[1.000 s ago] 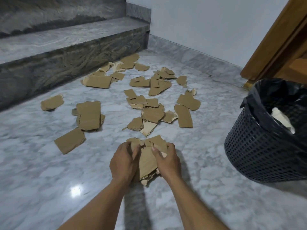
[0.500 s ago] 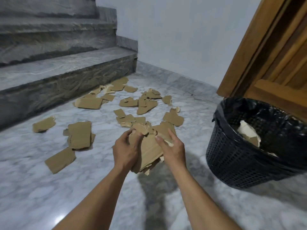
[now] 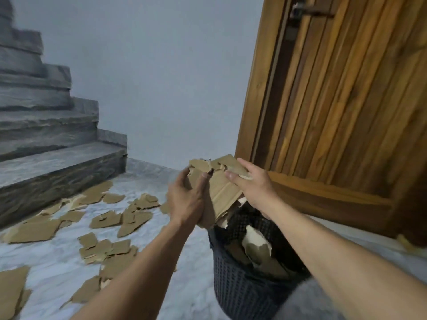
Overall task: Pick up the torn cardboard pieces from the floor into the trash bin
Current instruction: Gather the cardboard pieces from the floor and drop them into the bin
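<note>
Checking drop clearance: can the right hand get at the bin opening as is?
Probably yes. The right hand is above the bin rim, sharing the cardboard bundle with the left hand; nothing covers the opening.

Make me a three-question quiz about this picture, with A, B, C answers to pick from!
1. Where is the cardboard bundle?
A. on the stairs
B. over the trash bin
C. on the door handle

2. What colour is the trash bin?
A. black
B. red
C. yellow

3. How is the bundle held?
A. in one hand
B. by nobody
C. between both hands

Answers:
1 B: the bundle hangs just above the bin's open top.
2 A: its mesh wall and liner are dark black.
3 C: the left hand and right hand press it from either side, while many loose pieces lie on the marble floor.
</note>
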`<state>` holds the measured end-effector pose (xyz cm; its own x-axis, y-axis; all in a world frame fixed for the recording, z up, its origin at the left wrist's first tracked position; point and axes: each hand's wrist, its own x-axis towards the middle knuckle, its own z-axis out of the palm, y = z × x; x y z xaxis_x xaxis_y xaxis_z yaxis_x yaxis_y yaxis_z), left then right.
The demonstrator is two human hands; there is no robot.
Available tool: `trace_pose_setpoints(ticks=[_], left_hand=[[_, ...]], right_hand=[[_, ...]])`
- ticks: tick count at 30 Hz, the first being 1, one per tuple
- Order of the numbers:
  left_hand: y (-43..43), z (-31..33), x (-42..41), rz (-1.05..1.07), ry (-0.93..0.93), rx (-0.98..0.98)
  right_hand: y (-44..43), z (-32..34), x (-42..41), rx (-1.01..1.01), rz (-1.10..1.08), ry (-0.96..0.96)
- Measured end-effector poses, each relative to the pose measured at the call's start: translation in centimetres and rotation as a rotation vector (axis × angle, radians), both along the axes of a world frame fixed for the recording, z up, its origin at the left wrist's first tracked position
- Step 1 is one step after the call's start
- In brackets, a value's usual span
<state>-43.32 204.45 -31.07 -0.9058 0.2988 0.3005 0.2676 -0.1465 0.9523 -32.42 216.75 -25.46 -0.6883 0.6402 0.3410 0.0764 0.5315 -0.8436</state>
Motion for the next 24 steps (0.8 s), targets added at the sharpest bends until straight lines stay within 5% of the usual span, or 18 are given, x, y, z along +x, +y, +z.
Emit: trace_pose_setpoints(ticks=[6,13,24], left_hand=[[8.0,0.5,4.9,-0.105,0.062,-0.168],[10.8,-2.9,4.7,-0.230,0.182,-0.646],[0.6,-6.0,-2.7,-0.044,0.276,-0.593]], right_hand=[[7.8,-2.0,5.7,-0.190,-0.171,-0.037],[12.0,-6.7,10.3,-0.134,-0.261,-0.493],[3.9,-5.3,-0.1,0.150,-0.013,-0.491]])
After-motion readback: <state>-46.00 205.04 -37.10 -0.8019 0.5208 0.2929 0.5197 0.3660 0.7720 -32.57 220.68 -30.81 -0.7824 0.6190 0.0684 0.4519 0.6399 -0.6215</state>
